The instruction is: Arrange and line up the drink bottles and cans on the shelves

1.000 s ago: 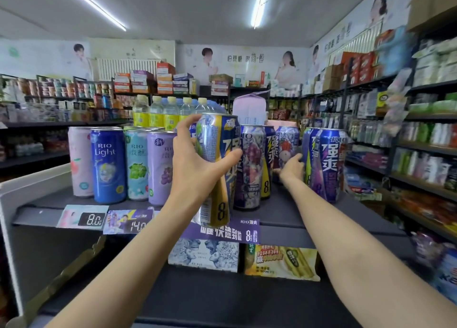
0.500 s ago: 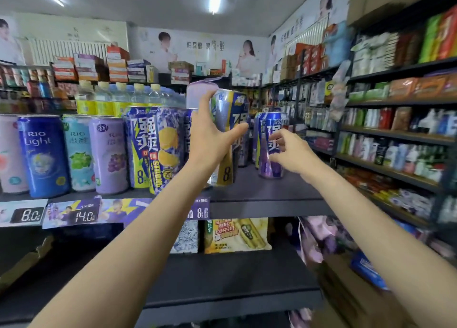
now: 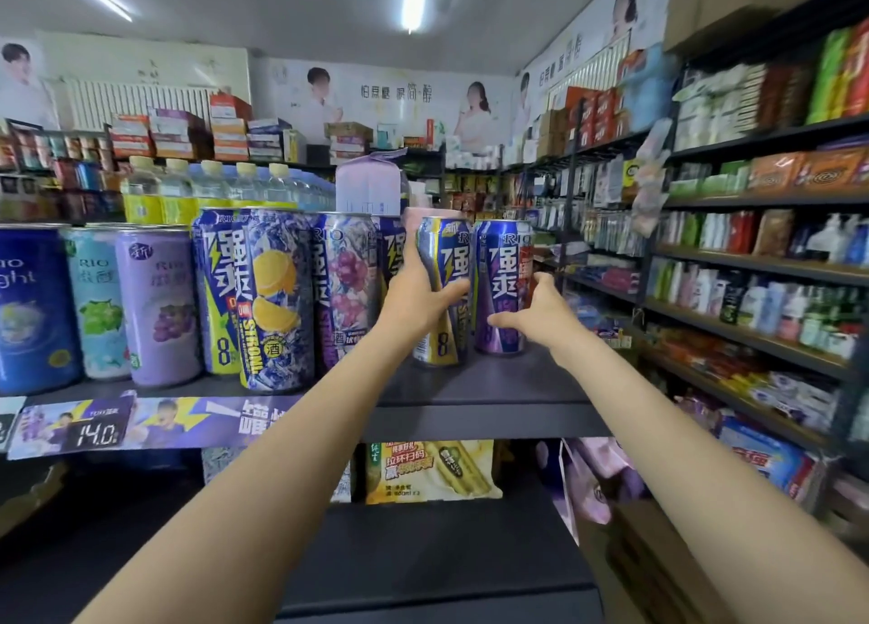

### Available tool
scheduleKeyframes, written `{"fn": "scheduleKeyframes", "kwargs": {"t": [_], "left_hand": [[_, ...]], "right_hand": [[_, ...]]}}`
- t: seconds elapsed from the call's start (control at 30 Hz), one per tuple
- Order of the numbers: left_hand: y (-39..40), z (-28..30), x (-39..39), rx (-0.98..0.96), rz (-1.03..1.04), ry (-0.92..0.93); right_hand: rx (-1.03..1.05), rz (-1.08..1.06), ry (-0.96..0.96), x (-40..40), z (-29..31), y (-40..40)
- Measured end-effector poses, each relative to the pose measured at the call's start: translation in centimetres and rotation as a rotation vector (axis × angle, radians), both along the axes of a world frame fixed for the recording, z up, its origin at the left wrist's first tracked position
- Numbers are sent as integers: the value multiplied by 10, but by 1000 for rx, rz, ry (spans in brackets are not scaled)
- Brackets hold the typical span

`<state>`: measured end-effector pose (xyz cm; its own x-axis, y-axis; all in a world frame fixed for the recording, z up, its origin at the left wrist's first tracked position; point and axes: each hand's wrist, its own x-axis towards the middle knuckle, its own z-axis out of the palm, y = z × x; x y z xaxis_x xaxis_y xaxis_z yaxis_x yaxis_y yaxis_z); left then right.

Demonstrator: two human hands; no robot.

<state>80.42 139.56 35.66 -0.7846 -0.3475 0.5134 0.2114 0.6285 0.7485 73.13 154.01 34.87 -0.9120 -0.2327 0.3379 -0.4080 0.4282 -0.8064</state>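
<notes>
A dark shelf point(image 3: 493, 388) carries a row of tall RIO cans. My left hand point(image 3: 414, 294) is shut on a blue-and-yellow can point(image 3: 446, 275), tilted slightly, its base at the shelf surface. Right beside it stands a blue-and-purple can point(image 3: 501, 271). My right hand point(image 3: 541, 308) is cupped around that can, thumb across its front and fingers on its right side. Left of my hands stand a lemon can point(image 3: 270, 299) and a grape can point(image 3: 345, 289), then a lilac can point(image 3: 157, 303), a pale green can point(image 3: 96, 303) and a blue can point(image 3: 28, 303).
Yellow-capped bottles point(image 3: 178, 191) and a pink carton point(image 3: 369, 186) stand behind the cans. Price tags point(image 3: 94, 433) line the shelf edge. Boxed goods point(image 3: 432, 477) sit on the lower shelf. An aisle and stocked shelves point(image 3: 752, 266) run along the right.
My left hand has carried the blue-and-yellow can rightward and down to the shelf beside the blue-and-purple can. My right hand stays at that can, its fingers looser.
</notes>
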Motion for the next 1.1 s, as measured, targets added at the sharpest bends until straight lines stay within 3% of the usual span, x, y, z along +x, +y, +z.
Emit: {"fn": "scheduleKeyframes", "kwargs": {"t": [0.1, 0.23, 0.37, 0.5, 0.7, 1.1], "left_hand": [[5, -24, 3, -141, 125, -199], [3, -21, -8, -193, 214, -329], [3, -34, -20, -218, 338, -315], [12, -35, -36, -65, 246, -339], [4, -34, -57, 13, 241, -296], [3, -34, -75, -37, 297, -357]], "right_hand": [[13, 6, -10, -8, -11, -2], [61, 7, -28, -9, -13, 1], [121, 2, 3, -12, -10, 2], [110, 1, -9, -18, -12, 1], [97, 6, 1, -22, -14, 1], [52, -2, 16, -25, -21, -1]]}}
